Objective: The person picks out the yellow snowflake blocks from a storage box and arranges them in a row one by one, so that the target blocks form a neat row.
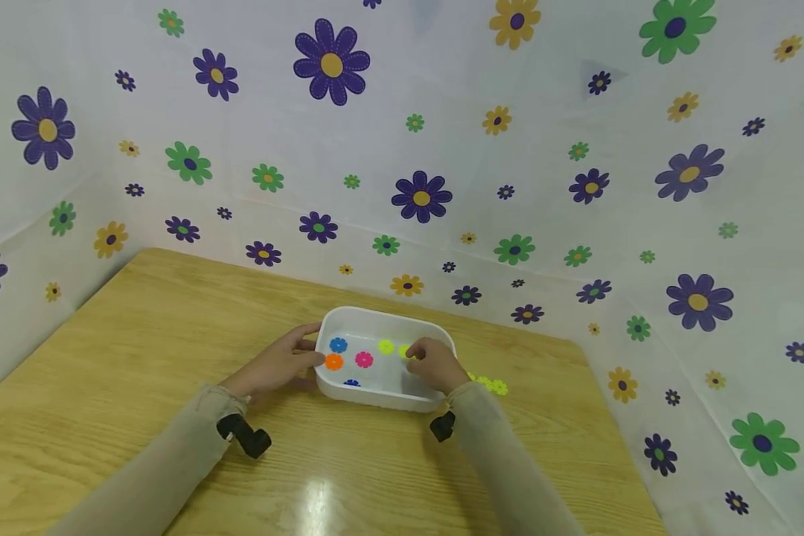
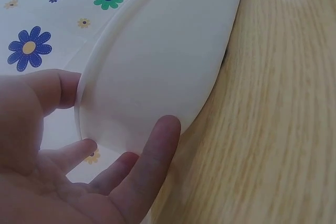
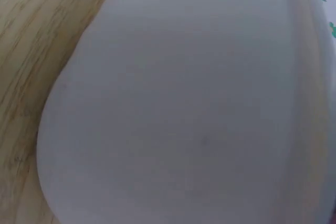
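Note:
A white plastic basin [image 1: 382,398] stands on the table with flower-shaped plastic discs inside. My left hand [image 1: 283,363] holds its left end; in the left wrist view the fingers rest along the outer wall and one fingertip reaches the rim. Over the basin's right half, my right hand [image 1: 435,365] has thumb and forefinger curled together at a yellow disc [image 1: 403,351], which they partly cover. Also in the basin are another yellow disc [image 1: 385,347], a pink disc [image 1: 365,359], an orange disc [image 1: 333,362], a light blue disc [image 1: 338,345] and a dark blue disc [image 1: 352,383].
Several yellow discs [image 1: 499,387] lie on the wooden table [image 1: 254,476] just right of the basin, partly behind the right wrist. A white cloth [image 1: 368,149] printed with flowers hangs behind the table and along its sides.

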`<state>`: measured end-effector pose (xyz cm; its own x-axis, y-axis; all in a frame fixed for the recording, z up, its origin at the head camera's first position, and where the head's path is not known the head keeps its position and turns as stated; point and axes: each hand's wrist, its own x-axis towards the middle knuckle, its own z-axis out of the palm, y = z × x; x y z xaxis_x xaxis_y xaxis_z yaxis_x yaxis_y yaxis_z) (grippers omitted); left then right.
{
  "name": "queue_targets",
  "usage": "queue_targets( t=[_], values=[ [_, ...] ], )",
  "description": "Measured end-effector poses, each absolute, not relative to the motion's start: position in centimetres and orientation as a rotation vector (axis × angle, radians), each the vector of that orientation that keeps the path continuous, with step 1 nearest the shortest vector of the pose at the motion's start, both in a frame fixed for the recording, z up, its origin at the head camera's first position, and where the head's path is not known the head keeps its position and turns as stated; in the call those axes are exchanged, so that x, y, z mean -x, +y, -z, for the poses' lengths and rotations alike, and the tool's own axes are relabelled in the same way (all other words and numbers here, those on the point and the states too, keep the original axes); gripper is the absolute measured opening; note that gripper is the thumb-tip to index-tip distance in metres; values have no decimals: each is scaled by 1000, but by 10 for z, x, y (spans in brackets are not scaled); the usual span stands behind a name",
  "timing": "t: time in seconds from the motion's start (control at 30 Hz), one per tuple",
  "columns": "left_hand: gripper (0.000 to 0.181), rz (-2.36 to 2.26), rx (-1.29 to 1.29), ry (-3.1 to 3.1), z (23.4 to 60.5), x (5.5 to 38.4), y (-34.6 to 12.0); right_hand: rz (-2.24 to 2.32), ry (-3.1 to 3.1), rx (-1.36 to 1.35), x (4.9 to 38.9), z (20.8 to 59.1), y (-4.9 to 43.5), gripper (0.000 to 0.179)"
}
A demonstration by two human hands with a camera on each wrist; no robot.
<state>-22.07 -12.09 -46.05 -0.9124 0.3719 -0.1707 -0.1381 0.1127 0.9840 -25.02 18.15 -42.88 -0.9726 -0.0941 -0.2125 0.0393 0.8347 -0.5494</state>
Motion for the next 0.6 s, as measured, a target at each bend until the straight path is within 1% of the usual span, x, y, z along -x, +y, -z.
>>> queue_targets(
  t=[0.13,0.27,0.47,0.6],
  values=[
    [68,-1852,-236,2018,462,222,-120,830,2777,35,253,435,182,19],
    [68,-1854,-228,2010,463,224,-120,798,2773,106,256,442,183,21],
    [66,-1856,-237,2003,464,225,-121,746,2759,215,252,443,177,18],
    [65,-1846,-229,2020,464,224,-121,731,2738,174,246,439,173,18]
  ],
)
